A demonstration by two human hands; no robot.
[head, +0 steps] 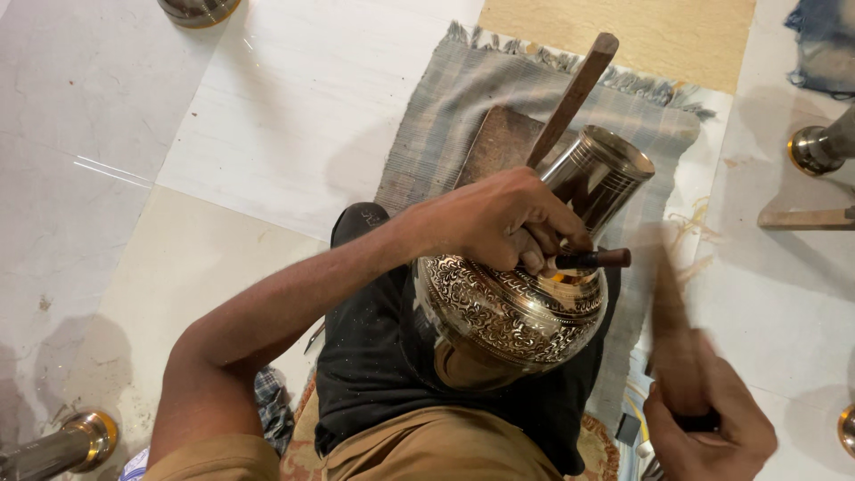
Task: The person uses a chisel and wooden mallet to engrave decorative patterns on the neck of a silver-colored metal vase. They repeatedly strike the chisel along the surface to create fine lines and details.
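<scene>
My left hand [499, 218] pins a chisel [592, 259] against the engraved pot [512, 312] lying in my lap, grip clamped on it. My right hand [712, 428] grips a blurred mallet [672, 330] beside the pot.

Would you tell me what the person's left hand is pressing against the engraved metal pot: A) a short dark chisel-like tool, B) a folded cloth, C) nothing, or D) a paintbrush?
A: the left hand grips a short dark tool whose tip rests on the engraved pot.
</scene>
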